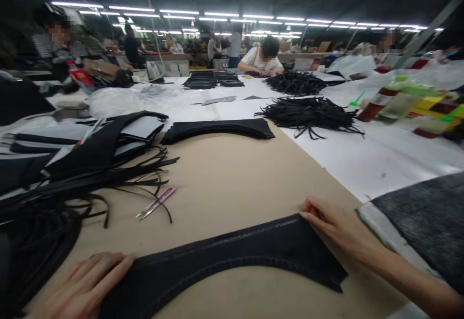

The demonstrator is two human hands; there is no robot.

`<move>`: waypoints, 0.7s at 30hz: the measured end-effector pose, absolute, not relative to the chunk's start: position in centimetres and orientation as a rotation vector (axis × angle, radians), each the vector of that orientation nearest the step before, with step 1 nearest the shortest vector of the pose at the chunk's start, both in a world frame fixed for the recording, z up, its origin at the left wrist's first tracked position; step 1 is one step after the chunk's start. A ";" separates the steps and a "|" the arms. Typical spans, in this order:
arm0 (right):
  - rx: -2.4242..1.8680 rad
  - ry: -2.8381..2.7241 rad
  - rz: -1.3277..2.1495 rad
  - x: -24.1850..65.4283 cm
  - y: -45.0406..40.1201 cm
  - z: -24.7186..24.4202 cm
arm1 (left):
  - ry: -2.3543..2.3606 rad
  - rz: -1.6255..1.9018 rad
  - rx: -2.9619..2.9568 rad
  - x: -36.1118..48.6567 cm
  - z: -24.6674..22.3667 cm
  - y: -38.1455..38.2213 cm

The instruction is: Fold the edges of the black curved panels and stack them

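Observation:
A curved black fabric piece (232, 251) with pale stitching along its edges lies across the front of the tan work surface. Its upper right corner is pinched between the thumb and fingers of my right hand (326, 217). At the other end my left hand (87, 280) rests with fingers stretched out flat on the fabric; its thumb is hidden. Behind lies a stack of similar black curved pieces (219, 129). Purple-handled thread snips (157, 203) lie to the left, touching a loose black strip.
Black strips (47, 217) and folded black-and-white pieces (90, 150) crowd the left side. A heap of black strips (311, 113) sits at the back right, near bottles (384, 97). Dark grey felt (427, 217) lies at right. A co-worker (263, 60) bends over the far end.

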State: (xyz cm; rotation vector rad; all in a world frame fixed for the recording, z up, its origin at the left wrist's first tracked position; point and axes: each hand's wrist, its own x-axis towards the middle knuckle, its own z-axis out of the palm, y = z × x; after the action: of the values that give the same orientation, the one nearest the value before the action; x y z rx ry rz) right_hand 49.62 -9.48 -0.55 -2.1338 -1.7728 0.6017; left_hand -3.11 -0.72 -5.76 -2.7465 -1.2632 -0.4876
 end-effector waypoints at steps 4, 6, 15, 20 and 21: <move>-2.072 -1.756 0.358 49.0 -9.7 -0.5 | -1.141 -0.477 -2.703 -3.3 -5.8 -0.5; -1.940 -1.830 0.181 47.5 -9.7 0.0 | -1.160 -0.581 -2.705 -2.1 -5.1 -0.6; -1.310 -2.530 0.288 36.4 -8.0 2.0 | -0.984 -0.641 -2.942 8.0 -1.1 -2.4; -1.343 -2.620 0.317 34.5 -7.1 1.5 | -1.095 -0.525 -3.124 11.1 -2.3 -2.7; -1.357 -2.617 0.313 34.4 -7.1 1.4 | -1.118 -0.519 -3.132 11.3 -2.6 -2.7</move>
State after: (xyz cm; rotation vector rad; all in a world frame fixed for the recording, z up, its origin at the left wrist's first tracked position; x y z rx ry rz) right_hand 34.43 -7.07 1.38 -1.3566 -2.6173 0.3131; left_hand 11.31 -2.72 -2.60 -3.1323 -1.1177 -0.5188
